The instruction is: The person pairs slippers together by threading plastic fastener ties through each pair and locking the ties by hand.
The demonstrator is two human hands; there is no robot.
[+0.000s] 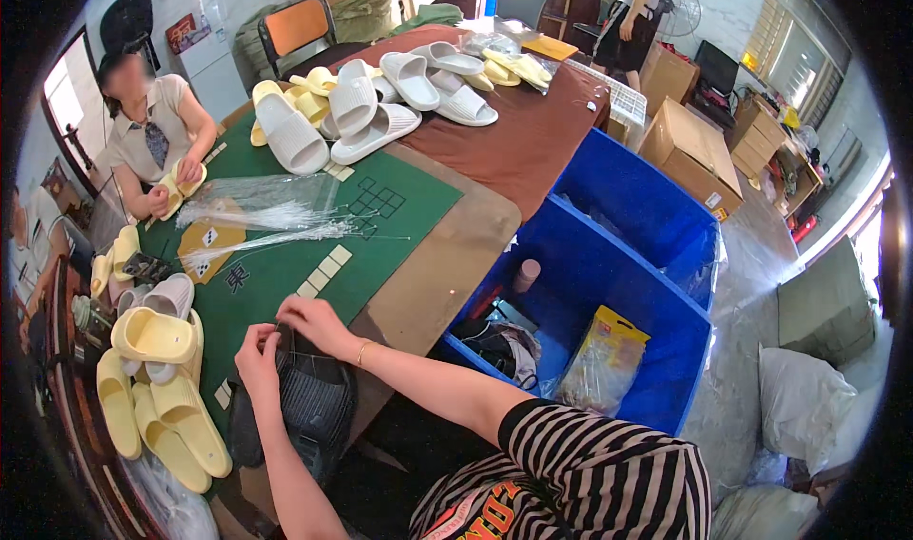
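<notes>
At the near edge of the green table mat, a pair of black slippers (321, 409) lies under my hands. My left hand (258, 361) is closed in a pinch by the slippers' far end. Close against it, my right hand (318, 325) also pinches, fingertips almost meeting the left ones. What sits between the fingertips is too small to make out. Farther off on the mat is a bundle of thin white plastic strands (276, 219), partly in a clear bag. Left of my left arm, pale yellow slippers (181, 416) are piled with a few grey ones (171, 296).
Grey and yellow slippers (354, 98) are heaped on the brown cloth (533, 122) at the far side. Right of the table stand blue bins (656, 350), one holding a yellow-topped plastic bag (609, 355). Across the table a person (152, 131) handles yellow slippers. Cardboard boxes (692, 160) stand at right.
</notes>
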